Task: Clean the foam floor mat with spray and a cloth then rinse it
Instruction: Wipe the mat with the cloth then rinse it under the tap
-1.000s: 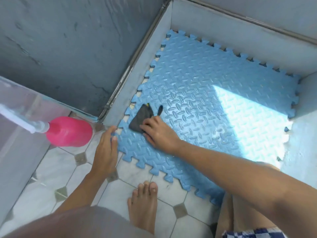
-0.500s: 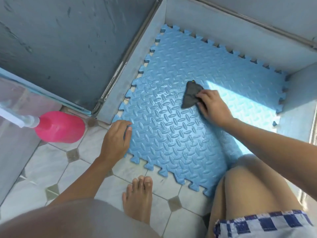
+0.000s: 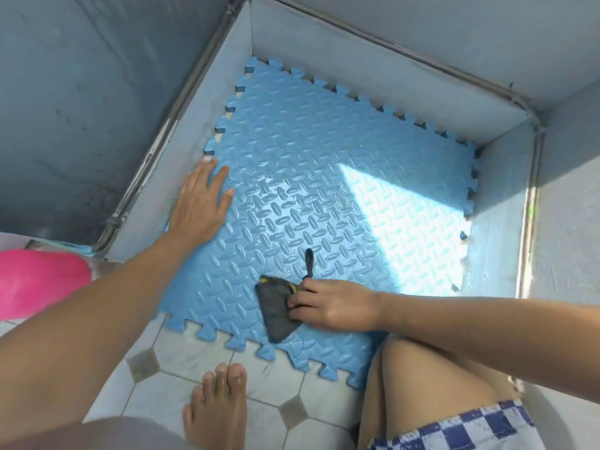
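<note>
A blue foam floor mat (image 3: 318,164) with a raised tread pattern and puzzle edges lies in the floor corner between grey walls. Wet, glossy streaks show near its middle. My right hand (image 3: 331,305) presses a dark grey cloth (image 3: 276,311) onto the mat near its front edge; a thin strap of the cloth sticks out behind the fingers. My left hand (image 3: 203,198) lies flat, fingers spread, on the mat's left edge. The pink spray bottle (image 3: 39,282) lies at the far left, partly behind my left arm.
Grey walls (image 3: 373,60) and a low ledge enclose the mat on three sides. White tiles with small dark diamonds (image 3: 194,355) cover the floor in front. My bare foot (image 3: 217,407) and right knee (image 3: 431,384) rest close to the mat's front edge.
My right hand has dragged the cloth from the mat's middle back to its front edge. My left hand moved from the front-left corner further up the left edge and flattened.
</note>
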A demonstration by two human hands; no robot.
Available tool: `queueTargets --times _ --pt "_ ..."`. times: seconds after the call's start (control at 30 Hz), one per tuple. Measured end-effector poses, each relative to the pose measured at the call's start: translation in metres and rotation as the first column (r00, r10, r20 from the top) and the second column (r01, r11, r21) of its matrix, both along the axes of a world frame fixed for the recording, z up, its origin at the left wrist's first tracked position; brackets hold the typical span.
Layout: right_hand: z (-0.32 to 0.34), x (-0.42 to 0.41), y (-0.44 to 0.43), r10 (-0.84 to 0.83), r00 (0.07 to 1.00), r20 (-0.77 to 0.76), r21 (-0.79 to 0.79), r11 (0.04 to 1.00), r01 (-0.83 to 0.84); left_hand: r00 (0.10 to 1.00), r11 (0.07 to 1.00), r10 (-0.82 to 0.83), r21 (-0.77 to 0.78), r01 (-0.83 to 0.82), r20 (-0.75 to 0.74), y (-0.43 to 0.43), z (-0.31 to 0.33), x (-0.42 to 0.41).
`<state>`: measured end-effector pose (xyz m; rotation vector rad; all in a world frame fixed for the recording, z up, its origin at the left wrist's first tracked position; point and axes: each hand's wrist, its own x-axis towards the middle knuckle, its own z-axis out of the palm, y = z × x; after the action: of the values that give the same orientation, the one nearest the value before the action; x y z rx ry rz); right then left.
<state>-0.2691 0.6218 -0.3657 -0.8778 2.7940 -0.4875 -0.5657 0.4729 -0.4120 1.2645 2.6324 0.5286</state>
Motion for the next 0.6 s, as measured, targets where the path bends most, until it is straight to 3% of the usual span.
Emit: queueTargets --times 0.03,0.1,0.2,0.27,0.33,0.4,0.47,0.53,0.6 --pt "-0.002 -0.004 0.003 0.044 0.999 0.004 0.006 0.999 -0.044 1.0 1.0 -0.001 0.008 0.001 -0.004 -0.002 -0.001 0.0" --pt "-0.008 -0.014 0.024 -0.037 0.999 -0.015 -0.016 0.999 0.037 1.0 0.999 0.006 0.032 -0.006 -0.008 -0.002 -0.002 0.0" --pt "-0.011 -0.028 0.087 -0.411 0.909 -0.066 -0.044 0.912 0.408 1.0 0.999 0.026 0.025 -0.026 -0.002 -0.002 -0.003 0.0" --pt "-0.01 -0.028 0.144 -0.724 0.683 -0.093 -0.027 0.688 0.725 1.0 0.999 0.032 0.011 -0.032 -0.001 -0.003 -0.002 0.001" --pt "-0.01 -0.015 0.2 -0.923 0.347 -0.168 0.025 0.347 0.937 0.999 0.999 0.036 0.006 -0.036 -0.014 -0.002 -0.002 0.001" --pt "-0.012 0.004 0.248 -0.978 -0.019 -0.208 0.037 -0.027 0.999 0.999 0.999 0.039 0.014 -0.039 -0.032 -0.001 -0.002 0.002" --pt "-0.015 0.011 0.271 -0.935 -0.314 -0.164 0.059 -0.327 0.943 0.998 0.999 0.049 0.018 -0.048 -0.048 -0.001 -0.003 0.003" --pt "-0.017 -0.005 0.272 -0.9 -0.416 -0.13 0.111 -0.43 0.896 0.997 0.998 0.053 0.025 -0.052 -0.056 0.0 -0.004 0.003" --pt "-0.02 -0.042 0.258 -0.91 -0.402 -0.097 0.061 -0.409 0.911 0.996 0.998 0.052 0.038 -0.049 -0.071 0.001 -0.005 0.003"
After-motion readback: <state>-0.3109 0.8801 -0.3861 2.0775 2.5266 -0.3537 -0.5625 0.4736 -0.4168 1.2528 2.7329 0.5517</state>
